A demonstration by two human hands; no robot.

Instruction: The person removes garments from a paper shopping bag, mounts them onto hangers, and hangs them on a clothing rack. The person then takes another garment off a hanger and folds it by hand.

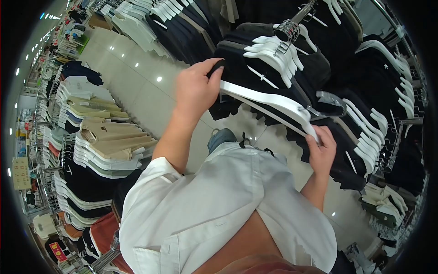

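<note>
My left hand (198, 84) is closed, thumb and fingers pinching a fold of black garment (216, 68). Just below it lies one end of a white clothes hanger (264, 98) with a lower crossbar. Around the hanger's other end, my right hand (322, 148) is closed. The hanger slants down to the right between both hands, in front of dark clothes. A shiny curved piece (332, 100) shows near its middle right; I cannot make out whether it is the hook. How much of the black garment is on this hanger is unclear.
Dark garments on white hangers (278, 52) crowd the rail ahead, with more hangers (365, 132) at the right. Along the left, another rack holds beige tops (114, 137) and black tops (86, 182). A tiled floor (141, 86) runs between the racks.
</note>
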